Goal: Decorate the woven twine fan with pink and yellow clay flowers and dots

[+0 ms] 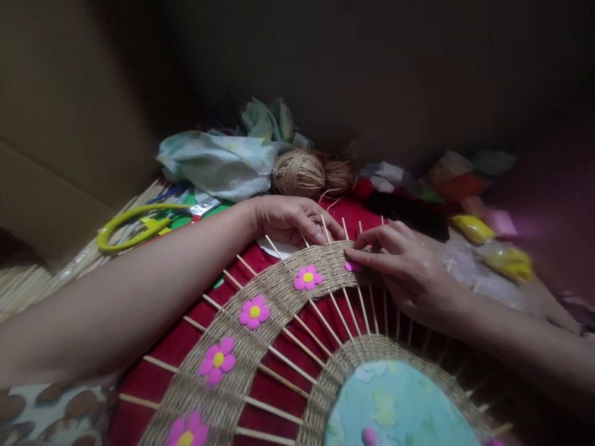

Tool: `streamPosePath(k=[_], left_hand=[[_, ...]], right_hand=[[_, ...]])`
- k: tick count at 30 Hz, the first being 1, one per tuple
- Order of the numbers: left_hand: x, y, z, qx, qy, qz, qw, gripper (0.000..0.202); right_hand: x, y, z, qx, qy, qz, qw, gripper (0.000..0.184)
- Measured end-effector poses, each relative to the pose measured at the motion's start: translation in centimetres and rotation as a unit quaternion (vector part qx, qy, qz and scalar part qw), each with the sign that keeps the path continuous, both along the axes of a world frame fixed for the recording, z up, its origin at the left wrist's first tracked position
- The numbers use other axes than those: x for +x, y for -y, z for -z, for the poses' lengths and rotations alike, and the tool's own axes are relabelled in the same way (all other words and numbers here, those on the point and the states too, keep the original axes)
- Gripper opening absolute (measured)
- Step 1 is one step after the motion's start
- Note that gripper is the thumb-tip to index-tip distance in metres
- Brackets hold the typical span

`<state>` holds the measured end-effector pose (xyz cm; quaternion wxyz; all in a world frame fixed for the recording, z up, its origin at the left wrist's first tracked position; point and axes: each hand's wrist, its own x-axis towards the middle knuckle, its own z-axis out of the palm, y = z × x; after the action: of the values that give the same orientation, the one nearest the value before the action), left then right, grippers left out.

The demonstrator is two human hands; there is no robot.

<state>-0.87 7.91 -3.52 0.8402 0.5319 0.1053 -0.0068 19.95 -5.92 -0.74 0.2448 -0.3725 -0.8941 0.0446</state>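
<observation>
A rounded piece of woven natural twine (pixel 274 282) on thin wooden sticks lies before me, with an outer band and an inner ring. Pink flowers with yellow centres (pixel 254 312) run along the outer band. A pale green patterned oval (pixel 385 402) fills the middle. My left hand (pixel 297 220) is curled at the band's upper edge, thumb and fingers among the stick ends. My right hand (pixel 404 266) grips the same edge just to the right, thumb on the front, partly covering one flower. Any strand between the fingertips is too small to make out.
Balls of twine (pixel 299 173) sit behind the hands, beside a bundled pale cloth (pixel 218 162). Yellow-handled scissors (pixel 134 226) lie at left near loose sticks (pixel 28 285). Small yellow packets (pixel 471 228) are at right. Red cloth (pixel 297 344) lies underneath, and cardboard-like walls (pixel 60 124) stand behind.
</observation>
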Motion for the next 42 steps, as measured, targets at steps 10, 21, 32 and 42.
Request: streamPosePath(k=[10,21,32,42], left_hand=[[0.0,0.0,0.1,-0.007,-0.012,-0.016,1.0,0.038],[0.0,-0.1,0.2,-0.008,-0.007,-0.013,1.0,0.036],[0.0,0.0,0.0,-0.005,-0.01,-0.015,1.0,0.034],[0.1,0.0,-0.1,0.005,-0.017,-0.026,1.0,0.038]], right_hand=[[0.2,0.5,-0.8,-0.043,-0.022,-0.001,0.999,0.049],[0.5,0.9,-0.5,0.001,0.006,-0.001,1.0,0.048],[0.4,1.2,0.0,-0.034,-0.03,0.026,0.999,0.044],[-0.5,5.1,-5.7,-0.174,0.049,-0.038,0.983,0.018]])
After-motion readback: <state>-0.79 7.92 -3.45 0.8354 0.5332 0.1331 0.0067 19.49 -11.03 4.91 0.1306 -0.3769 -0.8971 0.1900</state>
